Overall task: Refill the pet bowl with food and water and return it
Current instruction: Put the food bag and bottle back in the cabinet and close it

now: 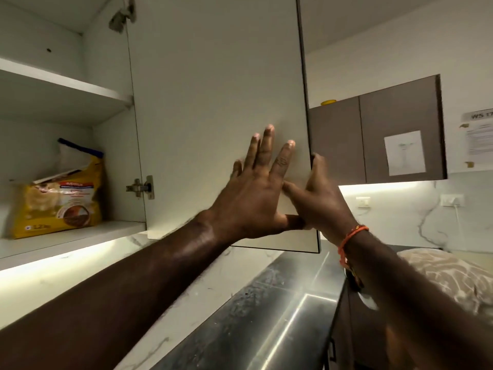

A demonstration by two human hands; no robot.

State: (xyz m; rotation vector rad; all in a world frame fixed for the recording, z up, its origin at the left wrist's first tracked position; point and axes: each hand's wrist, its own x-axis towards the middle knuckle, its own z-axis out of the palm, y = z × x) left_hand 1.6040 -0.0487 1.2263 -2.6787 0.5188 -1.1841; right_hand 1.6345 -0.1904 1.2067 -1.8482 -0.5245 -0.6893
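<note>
Open cabinet door swung out at centre, blocking the twelve o'clock reach, with left hand flat on its face and right hand gripping its edge. At nine o'clock, bare lower shelf beside yellow food bag; upper shelf bare.

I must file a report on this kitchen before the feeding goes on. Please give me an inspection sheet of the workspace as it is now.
Surface: dark counter with a shiny patch, marble backsplash behind.
Job's things: yellow food bag on the lower shelf of the open cabinet, top folded; no bowl seen.
Clutter: patterned cloth at right.
Grippers: left hand flat on the inner face of the cabinet door; right hand grips the door's edge.
Cables: white cord hanging from a wall socket.
Surroundings: brown wall cabinets, papers taped on.
</note>
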